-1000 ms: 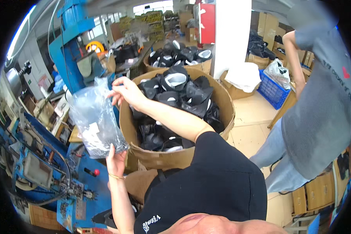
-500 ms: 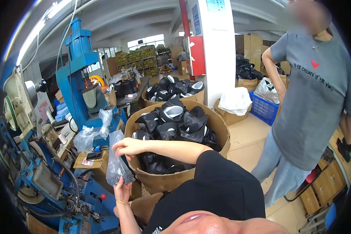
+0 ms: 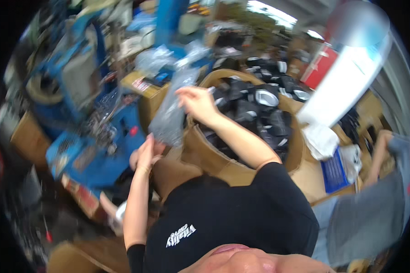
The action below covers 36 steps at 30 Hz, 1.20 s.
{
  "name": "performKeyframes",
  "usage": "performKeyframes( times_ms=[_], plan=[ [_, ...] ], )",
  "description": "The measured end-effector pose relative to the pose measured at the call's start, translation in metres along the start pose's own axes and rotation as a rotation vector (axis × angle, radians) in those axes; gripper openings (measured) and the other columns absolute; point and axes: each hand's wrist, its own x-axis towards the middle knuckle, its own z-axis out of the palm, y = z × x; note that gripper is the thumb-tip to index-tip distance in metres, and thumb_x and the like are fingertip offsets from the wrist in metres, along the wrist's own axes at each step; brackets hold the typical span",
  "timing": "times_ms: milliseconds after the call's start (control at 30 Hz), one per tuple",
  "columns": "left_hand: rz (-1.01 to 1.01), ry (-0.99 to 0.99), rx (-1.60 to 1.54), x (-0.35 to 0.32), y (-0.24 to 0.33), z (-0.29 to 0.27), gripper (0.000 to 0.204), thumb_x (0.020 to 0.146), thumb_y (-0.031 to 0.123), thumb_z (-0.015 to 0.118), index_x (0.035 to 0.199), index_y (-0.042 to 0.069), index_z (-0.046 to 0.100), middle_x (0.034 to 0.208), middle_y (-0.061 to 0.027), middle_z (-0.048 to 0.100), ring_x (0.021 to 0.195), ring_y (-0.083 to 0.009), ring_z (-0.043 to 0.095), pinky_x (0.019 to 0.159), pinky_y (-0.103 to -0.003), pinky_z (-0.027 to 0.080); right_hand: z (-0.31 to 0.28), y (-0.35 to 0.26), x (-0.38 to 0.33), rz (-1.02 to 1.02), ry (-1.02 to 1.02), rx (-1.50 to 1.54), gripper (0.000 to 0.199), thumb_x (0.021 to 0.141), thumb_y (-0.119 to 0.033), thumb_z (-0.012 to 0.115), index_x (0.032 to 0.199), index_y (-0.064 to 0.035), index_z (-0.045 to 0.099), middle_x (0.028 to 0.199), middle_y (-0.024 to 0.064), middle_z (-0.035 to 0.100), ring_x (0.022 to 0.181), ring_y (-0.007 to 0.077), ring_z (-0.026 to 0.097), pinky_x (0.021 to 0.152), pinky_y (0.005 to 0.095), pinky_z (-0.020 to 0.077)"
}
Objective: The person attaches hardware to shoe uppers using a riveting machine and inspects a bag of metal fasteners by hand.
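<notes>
A clear plastic bag (image 3: 168, 120) hangs slanted in front of me, its greyish contents gathered in the lower part and blurred. My left hand (image 3: 146, 152) is closed on the bag's bottom corner. Higher up, the fingers of my right hand (image 3: 197, 102) are bent against the bag's side near its narrow upper part. Just behind the bag sits a small cardboard box (image 3: 152, 93). To the right, a large round cardboard container (image 3: 223, 157) holds many black pieces with light grey patches (image 3: 266, 98).
Blue machinery (image 3: 95, 157) with a red knob (image 3: 133, 131) stands at the left. More clear bags (image 3: 155, 60) lie behind the small box. On the right are a white sack (image 3: 321, 141), a blue plastic basket (image 3: 335, 170) and a person in grey (image 3: 369, 223).
The view has swung left and downward, blurring the picture. Both hands stay at the plastic bag, which now lies farther right in view. The other person has shifted toward the lower right edge.
</notes>
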Motion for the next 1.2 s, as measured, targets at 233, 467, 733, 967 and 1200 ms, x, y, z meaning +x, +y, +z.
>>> performKeyframes(
  times_ms=[233,467,733,967,1200],
  plan=[
    [-0.018,0.135,0.001,-0.002,-0.055,-0.037,0.036,0.096,0.034,0.055,0.096,-0.001,0.063,0.086,-0.0127,0.070,0.076,-0.0173,0.067,0.066,-0.027,0.053,0.028,0.008,0.023,0.018,-0.027,0.106,0.018,0.092,-0.006,0.055,0.102,0.0010,0.068,0.073,0.0041,0.066,0.052,0.0052,0.052,0.049,0.0207,0.0431],
    [0.028,0.129,0.129,0.002,-0.081,-0.035,0.021,0.095,0.018,0.058,0.097,-0.003,0.061,0.087,-0.0138,0.069,0.076,-0.0203,0.068,0.066,-0.029,0.055,0.005,-0.031,0.097,-0.251,0.124,0.107,0.023,0.094,-0.013,0.056,0.110,-0.0033,0.068,0.079,0.0018,0.068,0.058,0.0046,0.055,0.054,0.0206,0.0461],
    [0.074,0.239,0.001,-0.008,-0.070,-0.026,0.022,0.096,0.016,0.056,0.108,-0.003,0.057,0.094,-0.0148,0.067,0.086,-0.0217,0.067,0.070,-0.031,0.057,0.046,0.000,0.096,-0.141,-0.060,0.200,0.022,0.093,-0.013,0.057,0.109,-0.0022,0.067,0.080,0.0036,0.069,0.057,0.0063,0.058,0.053,0.0212,0.0469],
    [0.411,0.108,-0.095,-0.020,-0.038,0.014,0.100,0.083,0.003,0.066,0.151,0.016,-0.007,0.152,-0.0202,0.008,0.118,-0.0317,0.051,0.086,-0.033,0.052,0.084,0.014,0.035,0.115,-0.241,0.225,0.023,0.091,-0.011,0.057,0.108,0.0014,0.066,0.076,0.0061,0.068,0.058,0.0082,0.061,0.054,0.0238,0.0495],
    [0.283,0.109,-0.538,-0.010,-0.020,0.025,0.040,0.100,0.019,0.043,0.134,-0.003,0.043,0.135,-0.0184,0.046,0.124,-0.0346,0.046,0.107,-0.046,0.041,0.070,0.013,0.021,-0.228,-0.150,0.106,0.039,0.090,-0.012,0.061,0.128,-0.0085,0.055,0.089,0.0071,0.067,0.065,0.0109,0.064,0.063,0.0253,0.0526]
  ],
)
